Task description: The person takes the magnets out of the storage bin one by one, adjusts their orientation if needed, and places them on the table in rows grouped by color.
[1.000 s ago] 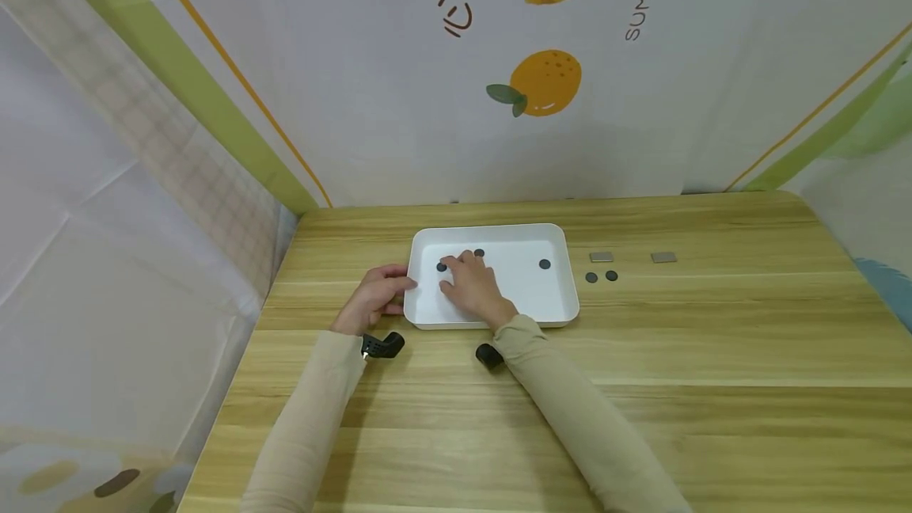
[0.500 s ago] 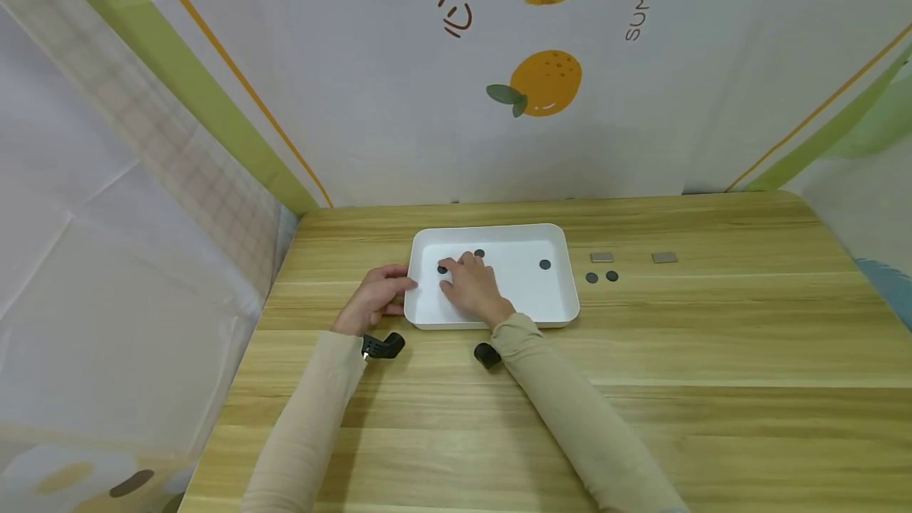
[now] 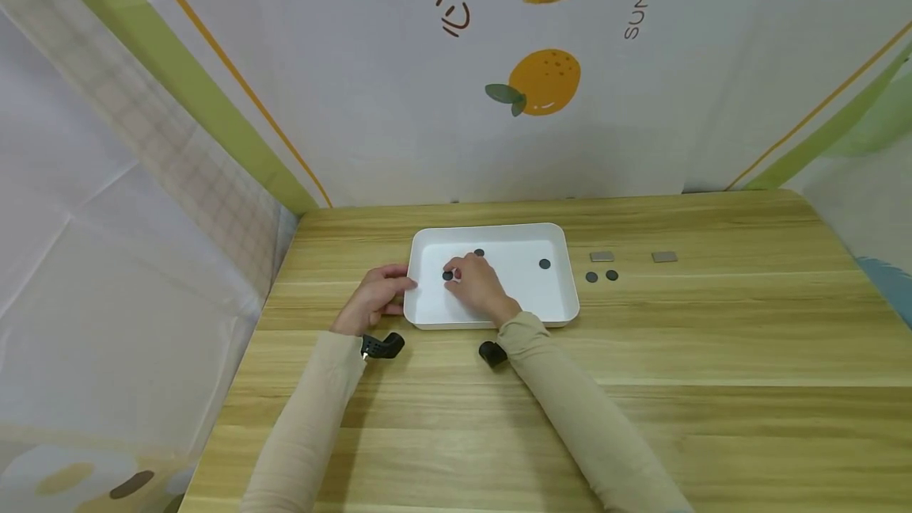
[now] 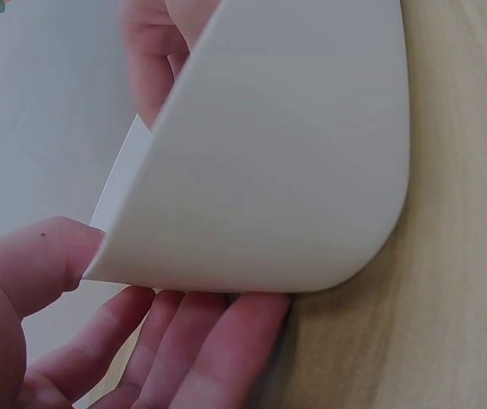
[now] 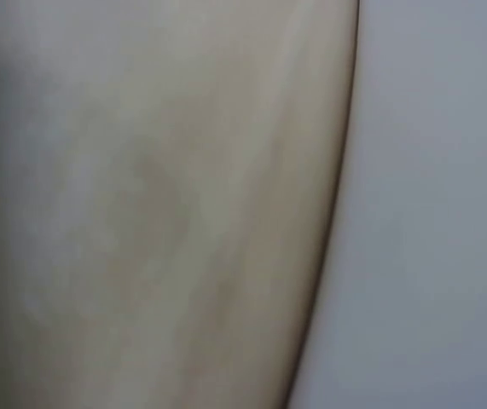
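Note:
A shallow white tray point(image 3: 520, 295) rests on the wooden table. My left hand point(image 3: 376, 291) grips its left end; in the left wrist view the thumb point(image 4: 43, 260) is at the rim and the fingers point(image 4: 230, 341) lie against the outer wall. Inside the tray, my right hand point(image 3: 479, 285) pinches a small dark round disc point(image 3: 447, 275) between thumb and forefinger. Another dark disc point(image 3: 480, 252) lies just beyond that hand, and a third disc point(image 3: 545, 264) near the tray's right end. The right wrist view has only the blurred tray wall point(image 5: 422, 213) and tabletop.
Right of the tray, two more dark discs point(image 3: 602, 276) lie side by side on the table point(image 3: 712, 339). Behind them are a grey rectangular plate point(image 3: 602, 256) and, farther right, a similar plate point(image 3: 664, 256). A printed cloth point(image 3: 399, 125) hangs behind the table.
My right hand has drawn slightly back toward me and right, its thumb and forefinger closing on the left disc, which has shifted the same way. The left hand and tray have stayed put.

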Motion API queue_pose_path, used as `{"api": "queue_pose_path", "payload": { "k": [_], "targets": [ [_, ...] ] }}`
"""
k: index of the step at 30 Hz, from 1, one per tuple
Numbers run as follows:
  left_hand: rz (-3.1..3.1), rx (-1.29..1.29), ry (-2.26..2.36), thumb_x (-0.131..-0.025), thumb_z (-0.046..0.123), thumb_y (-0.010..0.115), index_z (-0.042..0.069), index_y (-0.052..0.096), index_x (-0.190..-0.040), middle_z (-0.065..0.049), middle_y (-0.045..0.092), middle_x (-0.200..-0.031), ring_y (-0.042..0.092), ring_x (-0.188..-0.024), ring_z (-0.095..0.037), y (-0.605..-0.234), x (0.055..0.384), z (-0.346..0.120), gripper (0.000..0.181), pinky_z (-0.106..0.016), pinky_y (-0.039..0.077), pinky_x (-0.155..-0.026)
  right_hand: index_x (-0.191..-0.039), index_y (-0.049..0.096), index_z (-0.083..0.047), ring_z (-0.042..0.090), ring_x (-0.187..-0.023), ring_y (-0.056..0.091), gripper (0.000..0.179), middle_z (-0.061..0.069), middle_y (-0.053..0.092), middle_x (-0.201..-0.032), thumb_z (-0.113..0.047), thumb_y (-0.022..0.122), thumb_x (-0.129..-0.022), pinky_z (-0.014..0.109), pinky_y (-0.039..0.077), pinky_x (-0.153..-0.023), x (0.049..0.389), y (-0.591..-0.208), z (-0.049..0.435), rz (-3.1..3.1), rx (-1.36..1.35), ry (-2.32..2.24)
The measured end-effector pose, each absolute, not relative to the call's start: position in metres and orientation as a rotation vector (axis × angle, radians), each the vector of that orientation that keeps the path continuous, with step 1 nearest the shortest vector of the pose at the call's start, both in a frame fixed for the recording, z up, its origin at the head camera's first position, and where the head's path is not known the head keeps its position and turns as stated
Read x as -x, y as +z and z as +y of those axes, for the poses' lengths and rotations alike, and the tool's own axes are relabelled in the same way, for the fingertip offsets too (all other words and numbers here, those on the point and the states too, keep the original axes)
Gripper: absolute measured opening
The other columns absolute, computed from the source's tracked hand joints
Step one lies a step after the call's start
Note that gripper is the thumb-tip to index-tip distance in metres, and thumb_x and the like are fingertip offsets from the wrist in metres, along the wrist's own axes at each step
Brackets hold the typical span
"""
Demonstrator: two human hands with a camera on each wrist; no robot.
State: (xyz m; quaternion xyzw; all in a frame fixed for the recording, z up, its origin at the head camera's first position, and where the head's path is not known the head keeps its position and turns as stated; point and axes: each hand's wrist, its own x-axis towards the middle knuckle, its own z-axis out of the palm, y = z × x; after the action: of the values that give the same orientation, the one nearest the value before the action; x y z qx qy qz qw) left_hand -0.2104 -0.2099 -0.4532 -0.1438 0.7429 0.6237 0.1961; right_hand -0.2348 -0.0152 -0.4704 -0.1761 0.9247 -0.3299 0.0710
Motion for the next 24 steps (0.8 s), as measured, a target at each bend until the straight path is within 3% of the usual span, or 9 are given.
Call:
{"api": "queue_pose_path", "payload": {
  "k": [17, 24],
  "targets": [
    [2.09, 0.407, 1.743, -0.09, 0.009, 0.058, 0.001, 0.045, -0.139, -0.021, 0.058, -0.129, 0.067, -0.08, -0.011, -0.454, 0.2102, -0.2094, 0.051, -0.028, 0.059, -0.064, -0.109, 0.071, -0.007, 0.017, -0.081, 0.048, 0.023, 0.004, 0.058, -0.086, -0.014, 0.07, -0.087, 0.027, 0.041, -0.074, 0.2368, -0.4727, -0.0122, 2.747, 0.526, -1.05],
    [2.08, 0.425, 1.75, -0.09, 0.009, 0.059, 0.001, 0.044, -0.139, -0.019, 0.058, -0.126, 0.066, -0.078, -0.011, -0.4547, 0.2111, -0.2096, 0.052, -0.026, 0.058, -0.062, -0.1, 0.075, -0.006, 0.017, -0.082, 0.054, 0.016, 0.005, 0.064, -0.086, -0.014, 0.072, -0.086, 0.028, 0.045, -0.077, 0.2367, -0.4686, -0.0116, 2.749, 0.521, -1.068]
  ]
}}
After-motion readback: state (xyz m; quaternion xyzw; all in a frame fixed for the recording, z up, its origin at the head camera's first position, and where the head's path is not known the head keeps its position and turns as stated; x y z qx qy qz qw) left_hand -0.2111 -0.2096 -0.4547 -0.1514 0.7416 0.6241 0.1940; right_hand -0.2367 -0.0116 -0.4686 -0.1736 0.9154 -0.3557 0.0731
